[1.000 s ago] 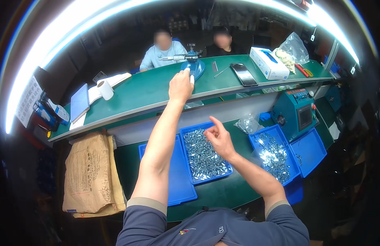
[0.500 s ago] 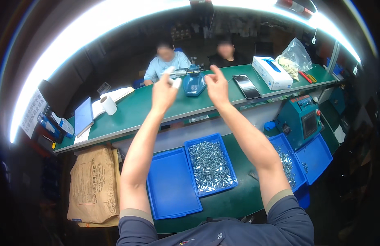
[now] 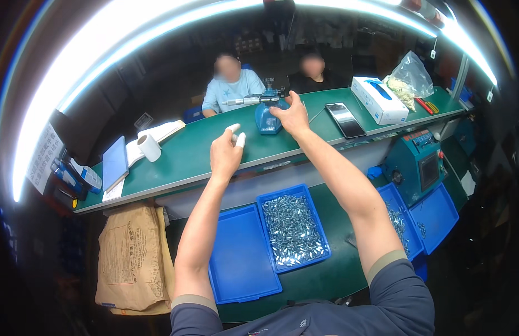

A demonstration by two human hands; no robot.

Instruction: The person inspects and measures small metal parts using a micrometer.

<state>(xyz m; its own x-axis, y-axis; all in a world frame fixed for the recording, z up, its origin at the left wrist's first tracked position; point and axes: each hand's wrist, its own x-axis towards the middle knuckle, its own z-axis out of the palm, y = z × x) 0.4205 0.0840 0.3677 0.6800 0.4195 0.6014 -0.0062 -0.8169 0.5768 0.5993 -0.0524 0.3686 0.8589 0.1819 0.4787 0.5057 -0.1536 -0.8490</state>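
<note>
A micrometer (image 3: 243, 101) is mounted on a blue stand (image 3: 269, 124) on the raised green shelf. My right hand (image 3: 294, 119) is at the stand's right side, its thumb over the blue base and its index finger up beside the micrometer's frame. Thumb and index are apart, and I see nothing between them; whether they touch the stand I cannot tell. Nearer and to the left, my left hand (image 3: 226, 154) hovers above the shelf's front edge. White finger covers sit on its thumb and a finger, which are apart with nothing visible between them.
Below are an empty blue tray (image 3: 242, 255), a blue tray of small metal parts (image 3: 325, 246) and more blue trays by a teal machine (image 3: 419, 162). The shelf carries a phone (image 3: 345, 120), a glove box (image 3: 378, 101) and a paper roll (image 3: 149, 148). Two people sit beyond.
My left hand has drawn back from the micrometer, toward me and down. My right hand has moved slightly left and nearer the stand, its thumb now over the base.
</note>
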